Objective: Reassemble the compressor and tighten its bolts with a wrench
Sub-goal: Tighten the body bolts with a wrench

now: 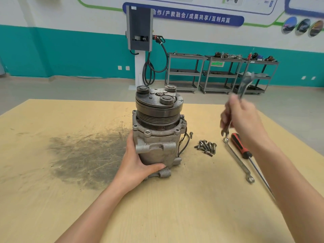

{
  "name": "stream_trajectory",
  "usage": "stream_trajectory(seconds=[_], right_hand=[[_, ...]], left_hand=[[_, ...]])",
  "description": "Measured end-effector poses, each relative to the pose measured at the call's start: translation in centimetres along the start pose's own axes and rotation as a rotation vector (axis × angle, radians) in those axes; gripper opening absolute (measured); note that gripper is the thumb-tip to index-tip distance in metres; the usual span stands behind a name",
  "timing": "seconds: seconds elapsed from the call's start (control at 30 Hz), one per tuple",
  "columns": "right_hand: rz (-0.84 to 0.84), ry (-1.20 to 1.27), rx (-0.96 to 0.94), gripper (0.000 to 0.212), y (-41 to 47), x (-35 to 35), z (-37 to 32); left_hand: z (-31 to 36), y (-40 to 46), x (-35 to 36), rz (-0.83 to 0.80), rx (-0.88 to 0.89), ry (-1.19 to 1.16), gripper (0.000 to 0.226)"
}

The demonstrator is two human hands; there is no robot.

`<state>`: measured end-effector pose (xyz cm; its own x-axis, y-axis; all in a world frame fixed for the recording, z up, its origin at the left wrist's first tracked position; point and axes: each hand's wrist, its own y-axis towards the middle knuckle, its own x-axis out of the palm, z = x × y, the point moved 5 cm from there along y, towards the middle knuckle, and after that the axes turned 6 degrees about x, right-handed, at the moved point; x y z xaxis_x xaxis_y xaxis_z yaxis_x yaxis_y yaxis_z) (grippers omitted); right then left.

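Grey compressor (pixel 157 127) (upright) in left hand's (pixel 138 163) grip; wrench (pixel 242 95) clutched right (pixel 243 118).

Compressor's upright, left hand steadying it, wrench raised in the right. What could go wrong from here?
1. The compressor stands on its narrow end with the heavy pulley on top, and only the left hand steadies it; wrench torque could tip it.
2. The right hand holds the wrench in the air, motion-blurred; it might strike the pulley or slip.
3. The loose bolts lie near the second wrench and screwdriver; a sweep could scatter them.
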<state>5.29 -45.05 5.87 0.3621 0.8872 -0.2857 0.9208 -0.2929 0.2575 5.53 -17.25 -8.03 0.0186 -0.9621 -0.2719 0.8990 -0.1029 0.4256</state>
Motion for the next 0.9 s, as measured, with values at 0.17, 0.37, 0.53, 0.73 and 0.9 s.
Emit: stream_trajectory(seconds=[0.17,0.37,0.53,0.73,0.9], right_hand=[[-0.067,-0.443,0.194,0.036,0.6,1.3,8.3],[-0.197,-0.538,0.229,0.007,0.2,2.5,11.6],[-0.153,-0.731,0.158,0.014,0.2,2.7,11.9],[-0.096,-0.874,0.061,0.014,-0.2,3.1,11.5],[0.039,-0.378,-0.097,0.005,-0.9,2.5,7.5]], left_hand=[[-0.3,0.1,0.1,-0.008,0.040,0.021,0.117],[-0.5,0.3,0.0,-0.013,0.040,0.028,0.116],[-0.5,0.3,0.0,-0.012,0.038,0.049,0.112],[-0.4,0.1,0.0,-0.011,0.018,0.042,0.115],[0.0,0.1,-0.1,-0.007,-0.004,0.055,0.124]])
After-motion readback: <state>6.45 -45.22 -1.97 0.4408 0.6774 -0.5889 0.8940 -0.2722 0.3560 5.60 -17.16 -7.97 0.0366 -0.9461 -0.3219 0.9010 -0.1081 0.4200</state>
